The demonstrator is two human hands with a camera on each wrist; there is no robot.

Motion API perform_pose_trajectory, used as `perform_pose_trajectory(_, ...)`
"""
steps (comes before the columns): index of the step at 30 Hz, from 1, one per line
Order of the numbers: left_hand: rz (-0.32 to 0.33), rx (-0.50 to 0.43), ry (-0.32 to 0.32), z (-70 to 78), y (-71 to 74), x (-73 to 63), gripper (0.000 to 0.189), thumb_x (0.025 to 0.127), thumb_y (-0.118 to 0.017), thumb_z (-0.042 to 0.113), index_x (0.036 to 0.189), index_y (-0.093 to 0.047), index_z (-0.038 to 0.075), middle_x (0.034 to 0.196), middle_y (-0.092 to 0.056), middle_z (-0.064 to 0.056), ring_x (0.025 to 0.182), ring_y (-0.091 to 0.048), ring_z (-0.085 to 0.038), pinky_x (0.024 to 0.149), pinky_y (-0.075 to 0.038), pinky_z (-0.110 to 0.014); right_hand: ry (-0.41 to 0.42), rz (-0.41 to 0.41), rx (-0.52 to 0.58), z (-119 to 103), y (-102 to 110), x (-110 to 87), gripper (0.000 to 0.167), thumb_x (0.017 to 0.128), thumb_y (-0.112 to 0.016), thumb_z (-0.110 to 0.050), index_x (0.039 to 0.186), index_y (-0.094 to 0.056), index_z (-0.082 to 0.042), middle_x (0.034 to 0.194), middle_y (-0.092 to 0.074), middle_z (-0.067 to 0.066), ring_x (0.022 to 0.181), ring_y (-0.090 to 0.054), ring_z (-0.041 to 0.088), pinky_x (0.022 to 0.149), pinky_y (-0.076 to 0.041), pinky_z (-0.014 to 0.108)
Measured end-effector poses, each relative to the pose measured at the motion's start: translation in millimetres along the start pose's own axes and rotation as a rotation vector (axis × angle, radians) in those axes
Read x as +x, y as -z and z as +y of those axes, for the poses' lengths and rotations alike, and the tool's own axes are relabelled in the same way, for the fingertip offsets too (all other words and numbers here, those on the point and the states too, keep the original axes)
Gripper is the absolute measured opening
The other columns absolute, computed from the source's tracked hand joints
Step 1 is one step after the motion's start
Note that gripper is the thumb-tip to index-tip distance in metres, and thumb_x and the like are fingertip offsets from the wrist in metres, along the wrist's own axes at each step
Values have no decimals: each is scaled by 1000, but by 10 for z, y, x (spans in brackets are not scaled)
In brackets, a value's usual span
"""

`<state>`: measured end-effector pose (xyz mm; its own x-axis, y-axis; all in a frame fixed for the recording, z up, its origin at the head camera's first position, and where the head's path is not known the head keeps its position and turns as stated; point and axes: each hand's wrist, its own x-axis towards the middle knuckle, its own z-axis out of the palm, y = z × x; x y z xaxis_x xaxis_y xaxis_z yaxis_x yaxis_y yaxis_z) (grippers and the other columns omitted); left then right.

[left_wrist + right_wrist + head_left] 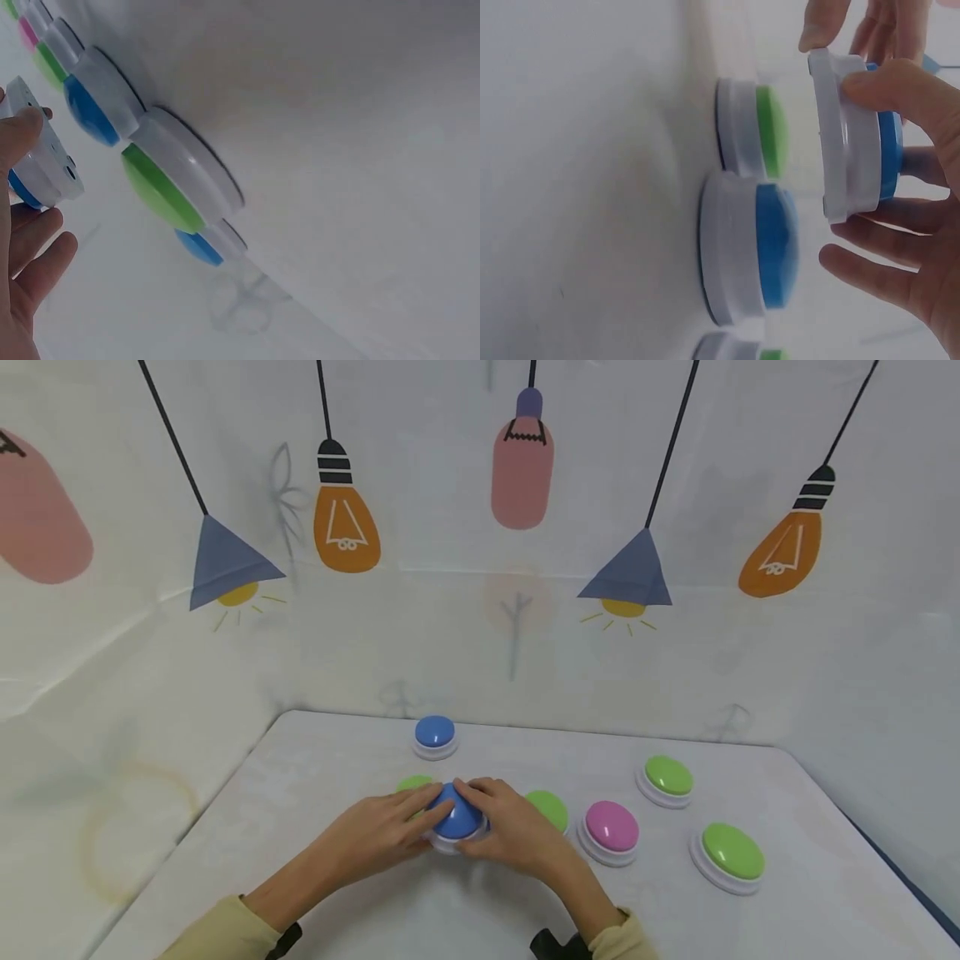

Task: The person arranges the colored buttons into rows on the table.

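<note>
Both hands hold one blue push button (pixel 462 818) with a white base, raised off the table. My left hand (pixel 390 827) grips its left side, and my right hand (pixel 517 833) grips the right. From the left wrist, the white underside (pixel 54 154) of the held button shows, with the left thumb on it. A second blue button (pixel 776 244) stands on the table below, hidden in the head view. A green button (pixel 414 782) is partly covered by the left hand, and another green button (pixel 549 808) by the right.
At the back of the white table (pixel 360 918) stands a blue button (pixel 435 732). To the right are a pink button (pixel 612 827) and two green buttons, one farther back (pixel 669 775) and one nearer (pixel 733 852). A white sheet printed with lamps (pixel 450 643) hangs behind.
</note>
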<state>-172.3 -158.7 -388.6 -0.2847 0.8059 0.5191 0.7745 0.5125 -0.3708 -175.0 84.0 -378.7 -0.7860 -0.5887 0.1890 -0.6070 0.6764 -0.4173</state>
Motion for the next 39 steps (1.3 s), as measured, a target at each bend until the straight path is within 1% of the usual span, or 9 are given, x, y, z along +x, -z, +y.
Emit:
perform_pose_trajectory(6,14,-14,5,25,39,-204,77,64,-93,33,129,-63,6,123,-68,-13,99,-71,-21,71,-59,-26,6,-20,-21,-113,-127,37,75,82,-79,-37,146,-50,-12,136,-56,10,122,-56,24,100,-51,40)
perform_pose_trajectory(9,22,-22,6,34,59,-293,74,67,-91,33,129,-63,5,123,-68,-13,98,-72,-21,71,-59,-26,10,-34,-27,-160,-173,51,75,81,-79,-39,146,-51,-14,136,-56,10,121,-56,23,100,-51,39)
perform_pose_trajectory(12,26,-36,9,57,85,-363,59,83,-79,36,130,-62,5,124,-68,-13,100,-72,-22,71,-59,-26,16,-49,-30,-195,-214,55,75,81,-79,-40,146,-51,-14,136,-56,9,122,-56,22,101,-50,38)
perform_pose_trajectory(16,37,-53,20,94,124,-447,47,102,-52,41,130,-62,5,124,-68,-14,100,-72,-22,69,-59,-25,31,-72,-32,-243,-273,59,75,82,-78,-42,147,-50,-16,137,-56,8,123,-55,20,101,-50,35)
perform_pose_trajectory(21,48,-49,28,140,149,-551,52,107,-32,42,129,-62,5,122,-69,-13,99,-72,-21,69,-59,-24,63,-81,-56,-298,-362,63,75,82,-78,-43,146,-50,-15,136,-57,8,123,-56,19,102,-49,33)
perform_pose_trajectory(23,50,-46,32,157,148,-595,53,108,-30,42,128,-63,6,121,-69,-12,99,-72,-21,69,-59,-24,83,-76,-75,-316,-400,60,75,82,-78,-42,146,-50,-13,134,-58,8,121,-57,19,102,-49,32)
perform_pose_trajectory(26,43,-50,36,178,143,-658,51,107,-35,43,129,-63,6,122,-69,-11,100,-71,-20,69,-58,-23,92,-81,-84,-349,-445,54,75,82,-78,-41,146,-50,-12,133,-58,8,120,-58,18,101,-49,32)
perform_pose_trajectory(33,13,-55,43,203,142,-750,55,89,-72,42,130,-62,6,123,-68,-11,99,-72,-20,70,-58,-23,74,-76,-102,-427,-527,46,76,80,-80,-41,145,-51,-13,134,-58,6,121,-57,17,102,-48,30)
perform_pose_trajectory(39,0,-53,58,216,122,-804,59,83,-78,40,130,-63,7,123,-68,-11,100,-71,-20,70,-58,-23,50,-90,-99,-451,-614,52,78,80,-81,-40,145,-49,-13,135,-56,6,123,-55,17,102,-48,30)
